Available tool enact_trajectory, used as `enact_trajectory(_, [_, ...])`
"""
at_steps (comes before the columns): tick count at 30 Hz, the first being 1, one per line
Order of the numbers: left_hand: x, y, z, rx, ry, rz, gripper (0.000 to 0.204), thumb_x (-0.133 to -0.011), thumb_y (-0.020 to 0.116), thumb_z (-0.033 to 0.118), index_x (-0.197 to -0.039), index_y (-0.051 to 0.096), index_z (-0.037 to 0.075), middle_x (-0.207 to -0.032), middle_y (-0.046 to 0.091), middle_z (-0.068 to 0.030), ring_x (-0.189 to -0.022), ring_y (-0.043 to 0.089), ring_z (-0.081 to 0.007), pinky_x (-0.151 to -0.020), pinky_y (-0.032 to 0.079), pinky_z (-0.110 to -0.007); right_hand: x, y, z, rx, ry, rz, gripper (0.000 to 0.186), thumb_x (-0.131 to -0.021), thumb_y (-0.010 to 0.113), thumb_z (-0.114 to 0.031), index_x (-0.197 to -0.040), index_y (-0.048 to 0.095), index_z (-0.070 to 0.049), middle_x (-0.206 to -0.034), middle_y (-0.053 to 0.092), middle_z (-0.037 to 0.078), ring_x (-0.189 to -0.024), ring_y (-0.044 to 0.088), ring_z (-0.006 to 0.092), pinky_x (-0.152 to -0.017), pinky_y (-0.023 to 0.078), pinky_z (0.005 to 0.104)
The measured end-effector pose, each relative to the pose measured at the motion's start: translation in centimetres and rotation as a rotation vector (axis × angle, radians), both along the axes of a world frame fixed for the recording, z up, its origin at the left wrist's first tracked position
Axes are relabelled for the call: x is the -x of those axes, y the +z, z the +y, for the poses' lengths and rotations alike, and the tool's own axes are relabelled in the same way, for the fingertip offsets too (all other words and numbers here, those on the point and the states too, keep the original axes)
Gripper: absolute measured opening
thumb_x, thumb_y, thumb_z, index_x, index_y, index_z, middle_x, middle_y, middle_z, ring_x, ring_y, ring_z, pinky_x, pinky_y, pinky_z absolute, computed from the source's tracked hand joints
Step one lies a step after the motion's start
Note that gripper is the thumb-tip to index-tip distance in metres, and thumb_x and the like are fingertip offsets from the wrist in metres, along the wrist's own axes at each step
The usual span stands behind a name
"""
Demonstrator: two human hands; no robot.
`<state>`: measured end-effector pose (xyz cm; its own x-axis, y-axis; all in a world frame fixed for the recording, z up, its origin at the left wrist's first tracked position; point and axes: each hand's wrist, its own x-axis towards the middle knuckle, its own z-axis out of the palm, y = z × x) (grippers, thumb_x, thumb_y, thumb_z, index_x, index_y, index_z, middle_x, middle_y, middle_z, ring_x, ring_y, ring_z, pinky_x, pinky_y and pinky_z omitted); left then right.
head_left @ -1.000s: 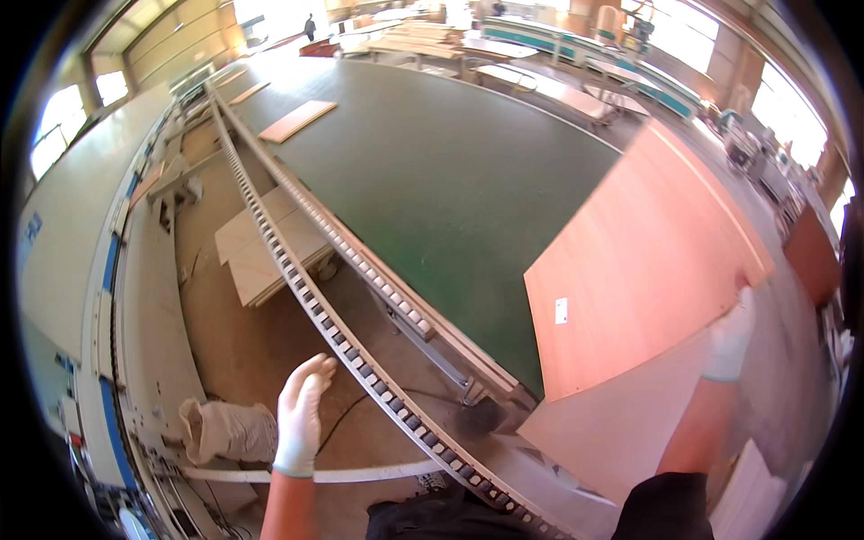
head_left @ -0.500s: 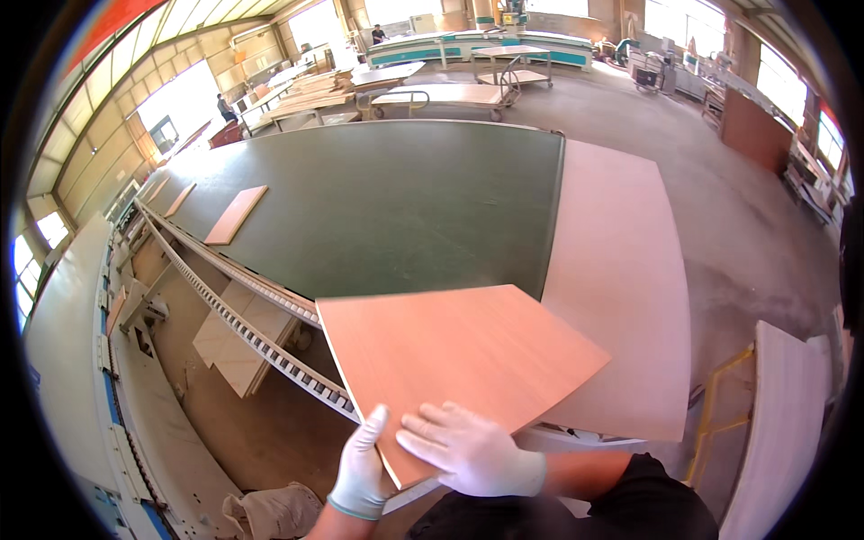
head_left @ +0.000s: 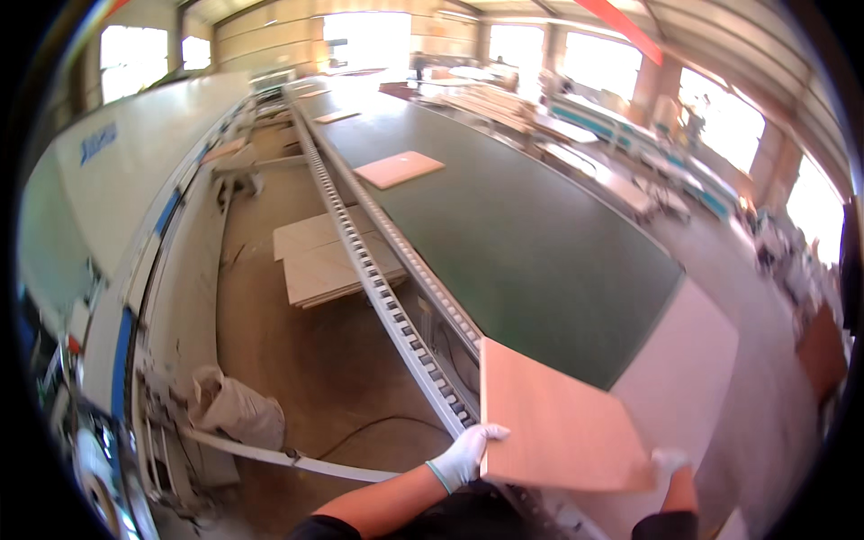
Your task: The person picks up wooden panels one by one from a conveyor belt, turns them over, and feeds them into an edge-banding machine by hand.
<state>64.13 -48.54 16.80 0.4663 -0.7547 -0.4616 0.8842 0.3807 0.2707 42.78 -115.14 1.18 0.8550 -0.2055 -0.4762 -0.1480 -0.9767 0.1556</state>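
Observation:
A reddish-tan wooden board (head_left: 562, 423) lies before me, over the near end of the green conveyor belt (head_left: 531, 270) and the pale pink sheet beside it. My left hand (head_left: 470, 454), in a white glove, is closed on the board's near left edge, thumb on top and fingers hidden below. At the near right corner my gloved right hand (head_left: 670, 461) grips the opposite edge; motion blurs its fingers. The pink sheet (head_left: 684, 360) extends past the end of the belt.
A smaller board (head_left: 399, 169) lies farther up the belt. Left of it runs a roller rail (head_left: 396, 315), with stacked pale panels (head_left: 328, 261) beneath. A cloth sack (head_left: 236, 416) stands on the floor near a long white machine (head_left: 135, 162). Carts and timber fill the back.
My view has swung left. My right hand has gone from lying flat on the board's face to its right edge. My left hand keeps its hold, and the board has turned.

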Motion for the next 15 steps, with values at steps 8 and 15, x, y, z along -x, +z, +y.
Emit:
enact_trajectory(8, [2.3, 2.7, 7.8, -0.121, 0.127, -0.479, 0.038, -0.085, 0.06, 0.012, -0.117, 0.055, -0.008, -0.104, 0.065, -0.0119, -0.093, 0.066, -0.0193, -0.087, 0.052, -0.031, 2.0, -1.6, 15.4, -1.08, -0.967, -0.532, 0.061, -0.096, 0.043, -0.044, -0.137, 0.047, 0.0, -0.13, 0.057, 0.02, -0.113, 0.056, 0.0271, -0.099, 0.043, 0.0458])
enact_trajectory(15, [7.5, 2.4, 23.0, -0.214, 0.258, -0.624, 0.057, -0.084, 0.069, 0.015, -0.134, 0.049, -0.004, -0.126, 0.06, -0.0114, -0.113, 0.058, -0.0195, -0.098, 0.045, -0.035, -10.2, 9.2, 29.7, -1.749, -0.782, -0.475, 0.047, -0.098, 0.04, -0.032, -0.127, 0.052, 0.002, -0.123, 0.06, 0.016, -0.111, 0.058, 0.0272, -0.093, 0.048, 0.0433])
